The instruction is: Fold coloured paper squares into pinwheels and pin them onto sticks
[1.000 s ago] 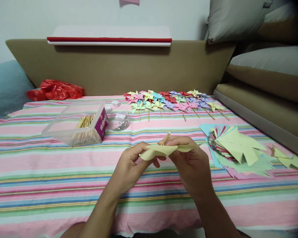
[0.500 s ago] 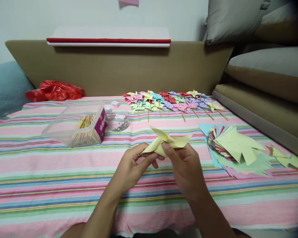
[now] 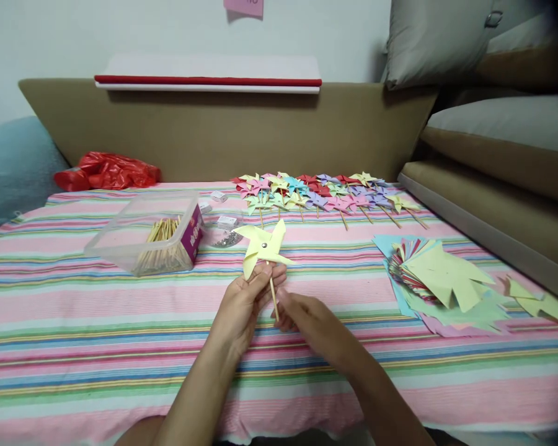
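A pale yellow paper pinwheel (image 3: 255,243) faces me, its folded blades gathered under a silver pin at the centre. Its thin wooden stick (image 3: 273,294) slants down, nearly upright. My left hand (image 3: 244,303) is closed on the upper stick just below the blades, thumb in front. Low on the same stick, my right hand (image 3: 307,319) has its curled fingers at and partly behind the end, with the thumb beside it. The clear tub (image 3: 139,248) of wooden sticks stands left of the hands, beside a round clear container (image 3: 227,238) of small metal pins.
Finished pinwheels (image 3: 316,192) in many colours lie in rows at the back. Cut paper sheets (image 3: 446,272) are stacked on the right. A red plastic bag (image 3: 114,170) lies back left. Stacked cushions (image 3: 502,136) border the right side of the striped cloth (image 3: 121,341).
The pinwheel has turned upright to face me and moved left, showing its pin and stick. My right hand has moved from the blades down to the lower stick.
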`<state>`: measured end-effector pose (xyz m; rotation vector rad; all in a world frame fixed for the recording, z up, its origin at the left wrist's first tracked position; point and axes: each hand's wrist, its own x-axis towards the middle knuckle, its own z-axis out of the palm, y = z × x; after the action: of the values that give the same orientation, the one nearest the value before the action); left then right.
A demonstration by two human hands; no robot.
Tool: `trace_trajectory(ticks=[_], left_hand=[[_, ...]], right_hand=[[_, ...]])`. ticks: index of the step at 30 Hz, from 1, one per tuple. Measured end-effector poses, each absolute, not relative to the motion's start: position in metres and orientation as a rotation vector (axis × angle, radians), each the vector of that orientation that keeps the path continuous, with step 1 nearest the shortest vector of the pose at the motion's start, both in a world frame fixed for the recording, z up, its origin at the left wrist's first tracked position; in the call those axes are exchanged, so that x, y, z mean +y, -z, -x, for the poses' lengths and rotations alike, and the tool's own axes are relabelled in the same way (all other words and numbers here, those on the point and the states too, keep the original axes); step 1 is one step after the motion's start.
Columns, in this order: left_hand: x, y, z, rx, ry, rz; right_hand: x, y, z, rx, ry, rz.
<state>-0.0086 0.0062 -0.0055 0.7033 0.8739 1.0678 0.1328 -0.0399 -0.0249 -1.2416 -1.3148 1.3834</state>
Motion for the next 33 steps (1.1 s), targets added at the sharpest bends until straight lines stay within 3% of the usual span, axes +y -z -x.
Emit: trace_trajectory(ticks=[13, 24, 33], left_hand=[[0.01, 0.002, 0.007, 0.907, -1.266, -0.596], [0.003, 0.003, 0.004, 0.863, -1.088, -0.616], [-0.005, -0.001, 0.003, 0.855, -0.979, -0.605]], right_hand=[[-0.048, 0.025, -0.121, -1.462, -1.258, 1.252], [-0.045, 0.032, -0.122, -1.492, -0.815, 1.399], [0.079, 0.006, -0.227, -1.167, -0.602, 1.598]])
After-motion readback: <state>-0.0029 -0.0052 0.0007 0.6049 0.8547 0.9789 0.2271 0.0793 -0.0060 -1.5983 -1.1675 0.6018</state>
